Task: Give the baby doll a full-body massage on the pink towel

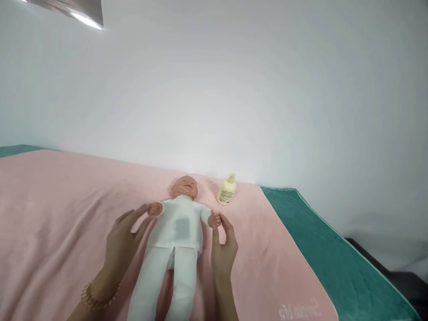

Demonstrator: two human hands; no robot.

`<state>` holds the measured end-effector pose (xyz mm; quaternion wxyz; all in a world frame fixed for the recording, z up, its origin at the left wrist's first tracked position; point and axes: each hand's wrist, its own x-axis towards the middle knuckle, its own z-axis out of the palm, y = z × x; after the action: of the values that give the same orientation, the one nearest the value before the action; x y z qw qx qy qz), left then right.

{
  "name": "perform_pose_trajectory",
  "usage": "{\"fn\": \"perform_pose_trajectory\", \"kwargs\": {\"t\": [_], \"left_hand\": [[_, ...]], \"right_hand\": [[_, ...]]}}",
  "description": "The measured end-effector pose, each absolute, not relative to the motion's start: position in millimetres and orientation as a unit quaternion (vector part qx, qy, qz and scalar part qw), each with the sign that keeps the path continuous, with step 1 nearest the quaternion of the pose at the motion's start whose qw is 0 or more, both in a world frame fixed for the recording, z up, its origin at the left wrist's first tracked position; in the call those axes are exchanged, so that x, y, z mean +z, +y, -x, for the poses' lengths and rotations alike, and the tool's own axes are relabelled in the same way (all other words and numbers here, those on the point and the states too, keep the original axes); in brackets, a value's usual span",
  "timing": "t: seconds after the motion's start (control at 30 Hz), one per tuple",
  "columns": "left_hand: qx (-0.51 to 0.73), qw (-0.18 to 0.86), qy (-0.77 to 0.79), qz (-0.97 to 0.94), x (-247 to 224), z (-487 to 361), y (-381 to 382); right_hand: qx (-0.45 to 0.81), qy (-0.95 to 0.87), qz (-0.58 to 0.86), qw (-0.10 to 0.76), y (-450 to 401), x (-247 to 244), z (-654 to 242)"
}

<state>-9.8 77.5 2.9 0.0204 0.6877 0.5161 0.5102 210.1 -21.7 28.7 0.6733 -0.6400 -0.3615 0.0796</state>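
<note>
Holding the doll (182, 223) by its two small hands, left hand (122, 240) and right hand (224, 249) are half open, fingertips pinching.

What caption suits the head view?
Left hand and right hand hold a white-clad doll by its hands on a pink blanket, pump bottle nearby.

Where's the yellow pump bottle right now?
In the head view, the pump bottle is on the pink cloth, right of the doll's head and beyond the person's right hand, near the wall.
</note>
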Motion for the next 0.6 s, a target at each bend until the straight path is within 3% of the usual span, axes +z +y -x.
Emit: {"fn": "perform_pose_trajectory", "kwargs": {"t": [0.2, 0.33, 0.6], "left_hand": [[0.473, -0.038, 0.249, -0.844, -8.3, -18.1, 69.3], [0.441, -0.032, 0.270, -0.855, -15.1, -19.4, 69.8], [0.468, -0.005, 0.268, -0.842, -11.9, -18.1, 65.4]], "right_hand": [[-0.047, -0.579, 0.579, 0.572, -13.8, 0.0, -181.0], [-0.090, -0.615, 0.579, 0.527, -11.4, -14.1, -174.7], [-0.020, -0.582, 0.588, 0.561, -15.7, -10.6, -173.7]]}}
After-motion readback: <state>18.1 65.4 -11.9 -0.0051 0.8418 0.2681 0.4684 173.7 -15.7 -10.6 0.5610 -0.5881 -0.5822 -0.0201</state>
